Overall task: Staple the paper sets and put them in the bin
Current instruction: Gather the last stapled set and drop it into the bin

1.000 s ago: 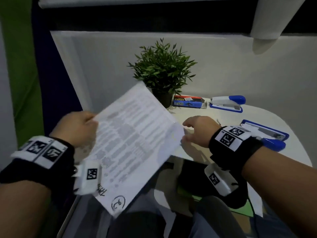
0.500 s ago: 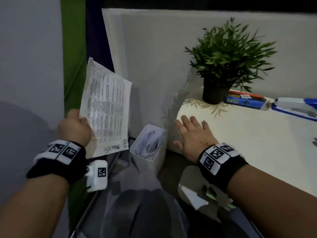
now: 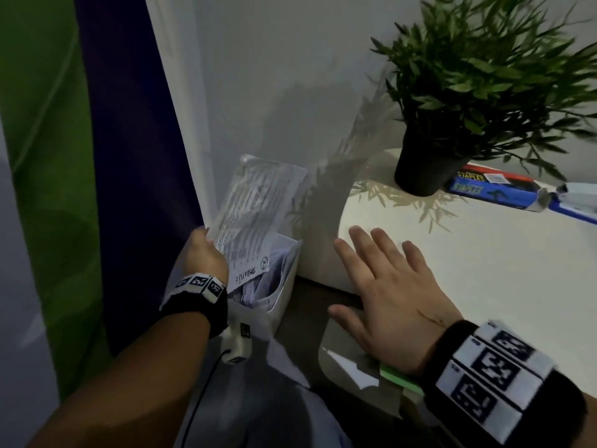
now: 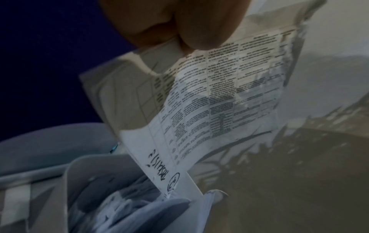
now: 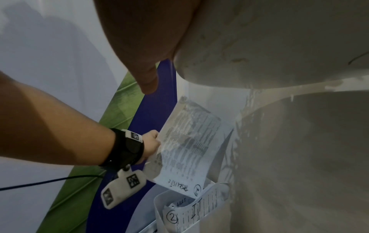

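Note:
My left hand [image 3: 203, 250] pinches a printed paper set [image 3: 255, 218] by its left edge and holds it upright over the white bin [image 3: 284, 299] on the floor left of the table. The set's lower corner [image 4: 171, 186] dips into the bin's mouth, among other papers [image 5: 189, 216] inside. In the right wrist view the same paper set [image 5: 189, 146] hangs above the bin [image 5: 199, 223]. My right hand [image 3: 381, 286] lies flat with spread fingers on the white table's [image 3: 484, 253] left edge, holding nothing.
A potted plant [image 3: 478, 85] stands at the table's back. Right of it lie a blue staples box [image 3: 494, 189] and part of a blue-and-white stapler [image 3: 578, 202]. A white partition wall [image 3: 274, 76] rises behind the bin. A cable [image 3: 200, 399] trails from my left wrist.
My left hand has carried the paper set down and to the right, from beside the bin to its mouth. My right hand stays flat on the table edge. The view has swung left.

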